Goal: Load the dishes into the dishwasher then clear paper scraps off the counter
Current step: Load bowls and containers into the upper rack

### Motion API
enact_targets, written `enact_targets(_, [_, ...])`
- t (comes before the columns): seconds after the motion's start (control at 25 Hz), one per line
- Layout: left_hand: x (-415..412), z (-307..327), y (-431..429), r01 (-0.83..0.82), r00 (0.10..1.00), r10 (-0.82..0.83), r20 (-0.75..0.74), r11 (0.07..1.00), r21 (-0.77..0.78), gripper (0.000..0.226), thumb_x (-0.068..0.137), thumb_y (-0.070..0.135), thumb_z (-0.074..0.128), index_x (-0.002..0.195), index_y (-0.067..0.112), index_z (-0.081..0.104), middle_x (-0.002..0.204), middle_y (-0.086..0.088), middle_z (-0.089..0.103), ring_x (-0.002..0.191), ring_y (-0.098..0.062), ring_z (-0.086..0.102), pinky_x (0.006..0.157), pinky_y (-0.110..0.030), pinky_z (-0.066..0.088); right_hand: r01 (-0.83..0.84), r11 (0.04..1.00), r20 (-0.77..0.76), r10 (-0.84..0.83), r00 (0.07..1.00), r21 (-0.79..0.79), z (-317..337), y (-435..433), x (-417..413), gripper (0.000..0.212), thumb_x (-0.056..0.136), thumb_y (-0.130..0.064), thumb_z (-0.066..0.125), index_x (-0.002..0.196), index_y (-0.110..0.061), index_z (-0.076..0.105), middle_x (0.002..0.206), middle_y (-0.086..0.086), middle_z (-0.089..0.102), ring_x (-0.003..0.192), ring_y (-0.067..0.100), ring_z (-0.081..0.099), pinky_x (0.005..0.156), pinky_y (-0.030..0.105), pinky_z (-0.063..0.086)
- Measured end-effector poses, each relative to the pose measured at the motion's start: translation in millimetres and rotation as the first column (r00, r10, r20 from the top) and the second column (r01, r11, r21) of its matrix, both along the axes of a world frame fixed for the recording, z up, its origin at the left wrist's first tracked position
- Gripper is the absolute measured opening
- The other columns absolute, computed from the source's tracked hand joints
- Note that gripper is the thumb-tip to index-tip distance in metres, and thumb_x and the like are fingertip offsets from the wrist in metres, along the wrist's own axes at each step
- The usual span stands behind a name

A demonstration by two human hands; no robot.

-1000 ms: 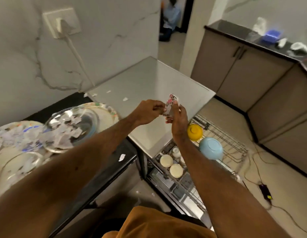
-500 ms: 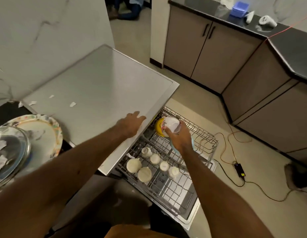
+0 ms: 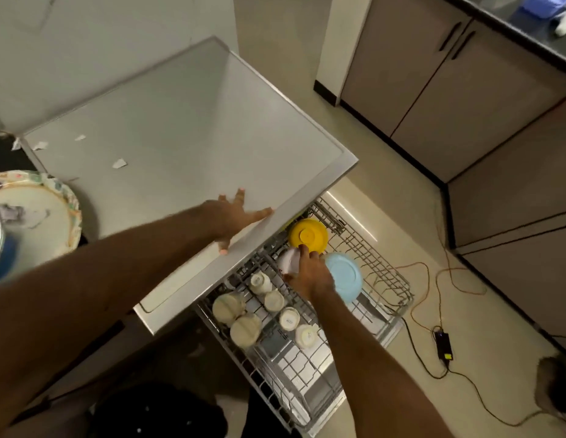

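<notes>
My right hand (image 3: 310, 275) grips a white cup with a pink print (image 3: 289, 261), held low in the pulled-out dishwasher rack (image 3: 387, 281) between a yellow bowl (image 3: 308, 235) and a light blue bowl (image 3: 345, 275), both upside down. Several cream cups (image 3: 240, 317) stand inverted at the rack's left. My left hand (image 3: 232, 218) rests flat, fingers spread, on the front edge of the grey dishwasher top (image 3: 187, 128). Paper scraps (image 3: 119, 163) lie on that top near the wall.
A patterned plate (image 3: 38, 210) with scraps sits on the dark counter at left, a glass bowl's rim beside it. Orange and black cables with a power adapter (image 3: 443, 344) lie on the floor to the right. Brown cabinets (image 3: 433, 74) stand beyond.
Both hands held the cup above the dishwasher top a second ago. My right hand has since carried it down into the rack, and my left hand has settled on the top's edge.
</notes>
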State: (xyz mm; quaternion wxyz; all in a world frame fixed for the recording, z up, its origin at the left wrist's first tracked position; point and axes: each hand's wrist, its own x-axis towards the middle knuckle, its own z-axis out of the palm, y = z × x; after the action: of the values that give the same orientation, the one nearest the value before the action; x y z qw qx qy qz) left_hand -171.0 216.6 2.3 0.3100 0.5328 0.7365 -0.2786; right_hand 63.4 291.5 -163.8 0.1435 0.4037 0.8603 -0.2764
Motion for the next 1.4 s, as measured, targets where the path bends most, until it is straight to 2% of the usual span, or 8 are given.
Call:
enact_targets(0.24, [-4,-4,0,0.01,1.0,-0.009,0.029,1.0,-0.023,0.147,0.073,0.015,0.091,0.15,0.055,-0.028,0.161,-0.028,-0.03,0.148,-0.061,0.001,0.108,-0.071,0.036,-0.237,0.971,0.111,0.233,0.966,0.016,-43,0,-27,0.087,0.089,-0.041,0.078,0.158,-0.019,0.029,0.146,0.017,0.043,0.129,0.042,0.051,0.1,0.052,0.052])
enact_targets(0.4, [-5,-5,-1,0.011,0.999,-0.011,0.043,1.0,-0.006,0.149,0.073,0.014,0.092,0.15,0.054,-0.029,0.16,-0.031,-0.029,0.147,-0.063,0.002,0.106,-0.07,0.039,-0.326,0.945,0.243,0.314,0.918,0.012,-62,2,-45,0.092,0.095,-0.036,0.072,0.165,-0.021,0.015,0.166,0.02,0.022,0.144,0.041,0.038,0.11,0.049,0.048])
enact_targets(0.68, [-5,-6,2,-0.034,0.997,0.035,0.067,0.999,-0.027,0.147,0.075,0.009,0.089,0.15,0.054,-0.029,0.158,-0.028,-0.036,0.147,-0.063,-0.003,0.106,-0.071,0.037,-0.46,0.886,0.322,0.421,0.848,0.055,-88,7,-53,0.087,0.103,-0.031,0.061,0.168,-0.019,0.004,0.171,0.019,0.012,0.149,0.042,0.03,0.115,0.047,0.043])
enact_targets(0.76, [-5,-6,2,-0.028,0.997,0.031,0.065,0.999,-0.035,0.146,0.075,0.01,0.089,0.151,0.053,-0.029,0.157,-0.029,-0.037,0.147,-0.063,-0.004,0.107,-0.071,0.036,-0.469,0.881,0.325,0.426,0.844,0.065,-90,8,-52,0.085,0.104,-0.028,0.059,0.168,-0.017,0.004,0.171,0.02,0.012,0.149,0.042,0.03,0.116,0.047,0.042])
enact_targets(0.88, [-5,-9,3,-0.033,0.997,0.036,0.066,0.999,-0.041,0.147,0.075,0.008,0.088,0.15,0.053,-0.029,0.156,-0.028,-0.039,0.147,-0.062,-0.006,0.108,-0.071,0.036,-0.442,0.895,0.302,0.405,0.863,0.063,-91,7,-49,0.08,0.104,-0.011,0.054,0.167,-0.014,0.006,0.169,0.022,0.014,0.148,0.043,0.032,0.115,0.048,0.043])
enact_targets(1.12, [-6,-11,1,-0.01,0.999,0.011,0.038,0.999,-0.031,0.147,0.076,0.011,0.089,0.149,0.053,-0.031,0.156,-0.029,-0.038,0.146,-0.063,-0.006,0.109,-0.072,0.034,-0.323,0.946,0.224,0.318,0.921,-0.014,-80,11,-41,0.09,0.095,0.004,0.062,0.166,-0.007,0.008,0.161,0.025,0.025,0.129,0.037,0.053,0.099,0.044,0.056])
enact_targets(1.24, [-5,-11,0,-0.001,1.0,0.001,0.017,1.0,-0.031,0.149,0.075,0.013,0.09,0.147,0.054,-0.033,0.156,-0.029,-0.038,0.145,-0.064,-0.007,0.111,-0.074,0.03,-0.306,0.951,0.227,0.287,0.931,0.051,-51,10,-39,0.084,0.094,-0.004,0.067,0.163,-0.006,0.02,0.155,0.021,0.037,0.128,0.036,0.053,0.097,0.045,0.056])
enact_targets(1.4, [-2,-5,-1,-0.01,1.0,0.011,0.019,1.0,-0.03,0.148,0.074,0.016,0.092,0.148,0.055,-0.03,0.158,-0.028,-0.036,0.146,-0.063,-0.008,0.113,-0.072,0.028,-0.354,0.906,0.129,0.332,0.935,0.231,19,5,-40,0.038,0.1,-0.026,0.06,0.134,-0.008,0.062,0.129,0.014,0.064,0.115,0.033,0.063,0.088,0.043,0.056])
